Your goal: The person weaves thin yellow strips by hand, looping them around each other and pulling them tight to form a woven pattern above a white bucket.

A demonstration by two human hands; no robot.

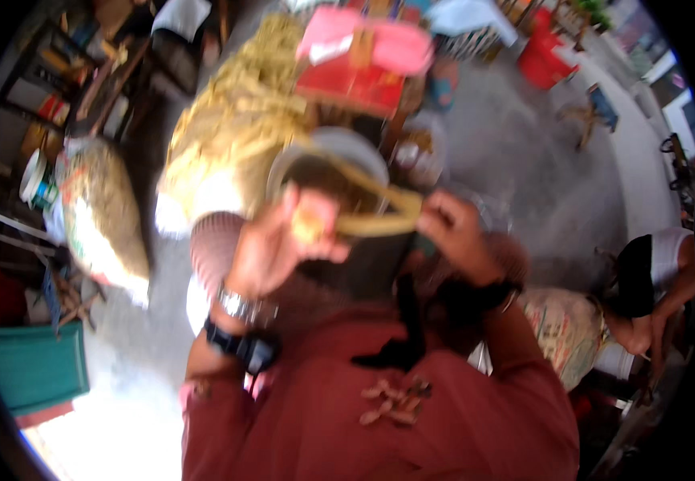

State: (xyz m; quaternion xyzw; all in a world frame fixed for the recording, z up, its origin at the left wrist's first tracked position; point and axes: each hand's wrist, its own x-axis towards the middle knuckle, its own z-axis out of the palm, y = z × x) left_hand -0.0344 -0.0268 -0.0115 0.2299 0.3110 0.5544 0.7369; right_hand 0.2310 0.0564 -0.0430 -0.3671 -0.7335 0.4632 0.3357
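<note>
In front of my lap, a flat yellow strip (375,224) runs between my two hands and doubles back at its right end. My right hand (461,236) pinches that folded end between thumb and fingers. My left hand (279,244), palm turned up, has its fingers curled round a small yellow-orange piece (309,224) that meets the strip; blur hides its exact shape. The strip's other length slants up over a pale round bucket (371,152) between my knees. Beyond my left knee rises a big heap of similar yellow strips (239,120).
A red box (355,86) with a pink bag (391,46) on it stands ahead. To the left lies a full woven sack (103,212); another sack (564,329) is at my right, beside a seated person (660,280). A red bucket (545,60) and small stool (592,112) stand far right.
</note>
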